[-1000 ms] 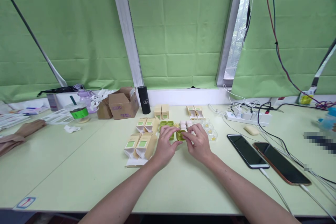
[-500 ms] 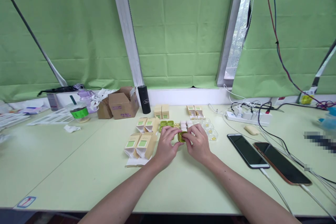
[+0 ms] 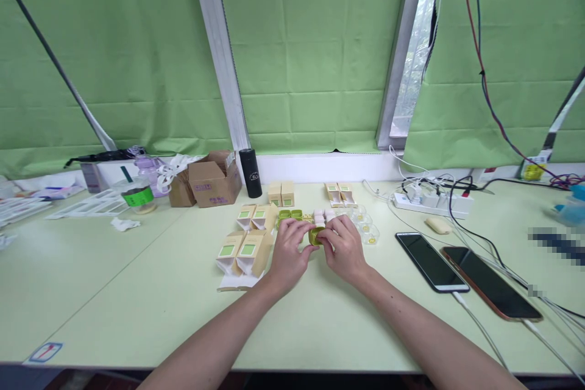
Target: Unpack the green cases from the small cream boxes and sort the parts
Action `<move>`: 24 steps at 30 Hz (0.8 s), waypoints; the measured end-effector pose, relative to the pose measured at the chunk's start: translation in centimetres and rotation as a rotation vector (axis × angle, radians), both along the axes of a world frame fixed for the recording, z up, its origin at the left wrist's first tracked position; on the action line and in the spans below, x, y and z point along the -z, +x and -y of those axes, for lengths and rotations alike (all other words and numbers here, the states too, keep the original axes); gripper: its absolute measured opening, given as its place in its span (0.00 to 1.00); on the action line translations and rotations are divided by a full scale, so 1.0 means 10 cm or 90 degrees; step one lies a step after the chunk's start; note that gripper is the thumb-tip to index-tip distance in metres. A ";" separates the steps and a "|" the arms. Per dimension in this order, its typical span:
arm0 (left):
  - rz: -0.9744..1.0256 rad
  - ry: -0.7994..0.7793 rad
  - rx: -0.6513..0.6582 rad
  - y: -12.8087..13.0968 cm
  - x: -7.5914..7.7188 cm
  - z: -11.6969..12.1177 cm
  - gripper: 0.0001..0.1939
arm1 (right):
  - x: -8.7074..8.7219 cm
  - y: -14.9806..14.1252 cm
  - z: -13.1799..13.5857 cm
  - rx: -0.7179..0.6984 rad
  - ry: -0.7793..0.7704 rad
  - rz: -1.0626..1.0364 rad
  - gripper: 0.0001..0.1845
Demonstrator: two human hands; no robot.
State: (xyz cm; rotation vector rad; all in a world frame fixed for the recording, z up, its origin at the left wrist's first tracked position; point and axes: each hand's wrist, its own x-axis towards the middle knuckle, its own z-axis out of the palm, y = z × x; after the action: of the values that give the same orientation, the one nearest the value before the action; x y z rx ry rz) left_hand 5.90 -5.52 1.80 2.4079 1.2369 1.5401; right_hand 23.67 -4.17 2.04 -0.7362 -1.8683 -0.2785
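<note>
Between my two hands is a small olive-green square cup [image 3: 315, 235]. My left hand [image 3: 292, 250] pinches its left side with thumb and fingers. On the other side, my right hand [image 3: 343, 248] grips it, fingertips at the rim and partly inside; whether they hold anything more is hidden. Similar green cups [image 3: 290, 214] sit just behind my left hand, partly covered by it. Small pale pink pieces [image 3: 319, 216] and clear plastic cups [image 3: 371, 234] with yellow marks lie behind my right hand. Open beige cartons [image 3: 249, 251] with green labels lie left of my left hand.
Closed beige boxes [image 3: 281, 194] and more open cartons [image 3: 340, 194] stand farther back. A black bottle [image 3: 250, 173] and a cardboard box [image 3: 215, 179] are at the back left. Two phones [image 3: 432, 262] with cables and a power strip [image 3: 434, 205] are on the right.
Both hands stay in nearly the same place around the green cup. The cup looks tipped slightly, with a little more of its inside showing.
</note>
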 end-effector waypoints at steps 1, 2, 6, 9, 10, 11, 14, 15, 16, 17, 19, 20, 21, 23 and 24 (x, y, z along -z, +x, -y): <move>0.000 0.000 -0.003 0.00 0.00 0.00 0.21 | 0.00 0.00 0.00 0.000 0.001 0.001 0.11; 0.000 0.001 -0.007 0.00 0.00 0.00 0.21 | 0.01 0.00 0.00 0.000 0.002 0.003 0.11; -0.003 0.007 -0.021 -0.01 0.00 -0.01 0.20 | 0.03 0.00 -0.01 0.005 0.006 0.011 0.11; -0.003 0.007 -0.028 -0.01 0.01 -0.01 0.21 | 0.03 0.00 -0.01 0.009 0.004 0.016 0.11; -0.003 0.007 -0.030 -0.01 0.01 -0.02 0.21 | 0.03 0.00 -0.01 0.010 0.002 0.018 0.11; -0.002 0.006 -0.031 -0.01 0.01 -0.02 0.21 | 0.03 0.00 -0.01 0.010 0.001 0.019 0.11; -0.001 0.005 -0.037 -0.01 0.02 -0.02 0.21 | 0.03 0.00 0.00 0.009 0.004 0.019 0.11; 0.001 0.005 -0.039 -0.01 0.02 -0.02 0.21 | 0.02 -0.01 0.00 0.009 0.005 0.018 0.11; 0.002 0.006 -0.040 -0.01 0.02 -0.03 0.21 | 0.02 -0.01 0.01 0.008 0.006 0.017 0.11; 0.003 0.007 -0.041 -0.02 0.02 -0.03 0.21 | 0.01 -0.01 0.01 0.007 0.006 0.017 0.11; 0.004 0.012 -0.042 -0.02 0.02 -0.03 0.22 | 0.01 -0.01 0.01 0.005 0.005 0.017 0.11; 0.004 0.014 -0.043 -0.02 0.03 -0.04 0.21 | 0.01 -0.01 0.01 0.004 0.006 0.017 0.11; 0.005 0.015 -0.044 -0.02 0.03 -0.04 0.21 | 0.01 -0.01 0.01 0.003 0.007 0.016 0.11; 0.006 0.015 -0.047 -0.02 0.03 -0.04 0.21 | 0.01 -0.01 0.01 0.002 0.011 0.015 0.11; 0.006 0.014 -0.048 -0.02 0.03 -0.04 0.21 | 0.01 -0.01 0.01 0.002 0.013 0.015 0.11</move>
State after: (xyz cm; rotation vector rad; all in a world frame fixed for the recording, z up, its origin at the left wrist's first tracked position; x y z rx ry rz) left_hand 5.68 -5.10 1.46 2.3905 1.3302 1.5911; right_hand 23.56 -4.28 1.92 -0.7237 -1.8836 -0.3089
